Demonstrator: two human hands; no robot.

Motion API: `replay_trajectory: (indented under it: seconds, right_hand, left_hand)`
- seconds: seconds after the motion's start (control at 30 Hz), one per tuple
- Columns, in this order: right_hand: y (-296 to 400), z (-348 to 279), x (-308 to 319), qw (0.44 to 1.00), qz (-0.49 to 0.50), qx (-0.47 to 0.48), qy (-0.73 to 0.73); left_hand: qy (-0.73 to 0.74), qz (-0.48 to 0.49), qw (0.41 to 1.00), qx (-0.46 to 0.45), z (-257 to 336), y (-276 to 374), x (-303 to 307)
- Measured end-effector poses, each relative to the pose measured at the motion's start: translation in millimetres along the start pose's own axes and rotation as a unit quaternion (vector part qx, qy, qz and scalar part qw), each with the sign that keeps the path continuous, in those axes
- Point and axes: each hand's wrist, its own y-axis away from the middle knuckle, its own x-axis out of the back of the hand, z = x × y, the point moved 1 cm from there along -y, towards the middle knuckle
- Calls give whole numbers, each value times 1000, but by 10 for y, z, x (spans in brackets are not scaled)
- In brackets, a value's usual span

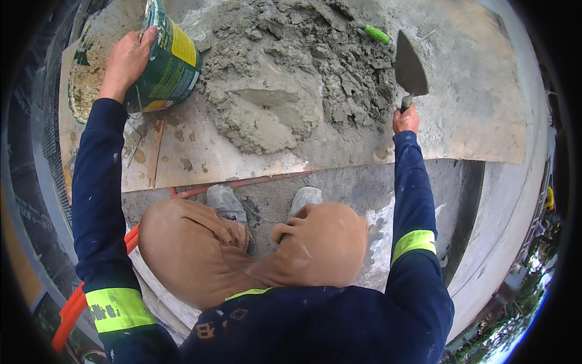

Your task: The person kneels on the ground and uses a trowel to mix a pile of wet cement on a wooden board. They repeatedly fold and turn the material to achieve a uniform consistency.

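My left hand [129,59] grips the rim of a green plastic bucket [157,75] with yellow label panels. The bucket is tipped on its side, and its mouth, crusted with dried mortar, faces left. On the right, my right hand [406,119] is closed around the handle of a pointed masonry trowel [409,68]. The trowel's blade points away from me, just right of a large heap of wet grey mortar [273,100]. The near part of the heap is smooth and hollowed, while the far and right parts are lumpy.
Under the mortar lies a stained board [473,123]. A bright green handle [376,34] pokes out at the heap's far right edge. A thin wood strip [156,152] rests near the bucket. Orange pipe [245,182] runs along the floor by my shoes [227,202].
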Motion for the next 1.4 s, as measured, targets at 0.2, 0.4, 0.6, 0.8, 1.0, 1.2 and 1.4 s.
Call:
replay_trajectory:
  seconds: [0.2,0.4,0.6,0.8,1.0,1.2,1.4]
  right_hand:
    - [-3,-113,373,981,-130,73,126]
    - [16,174,-143,999,11,-3,40]
    - [-174,-63,320,988,-46,88,114]
    - [-241,243,-77,993,13,87,82]
    - [-425,-87,388,974,-64,154,150]
    - [-414,344,-215,978,-111,93,148]
    - [-390,-51,296,989,-27,95,108]
  left_hand:
    - [-10,-7,1000,0,-67,15,59]
    - [-7,2,1000,5,-31,-35,-60]
    - [3,-6,1000,12,-78,13,48]
    - [-19,-7,1000,4,-33,-31,-19]
    - [-12,-19,1000,3,-67,-14,38]
    - [-20,0,1000,20,-40,-26,-37]
    - [0,-20,1000,19,-71,-39,12]
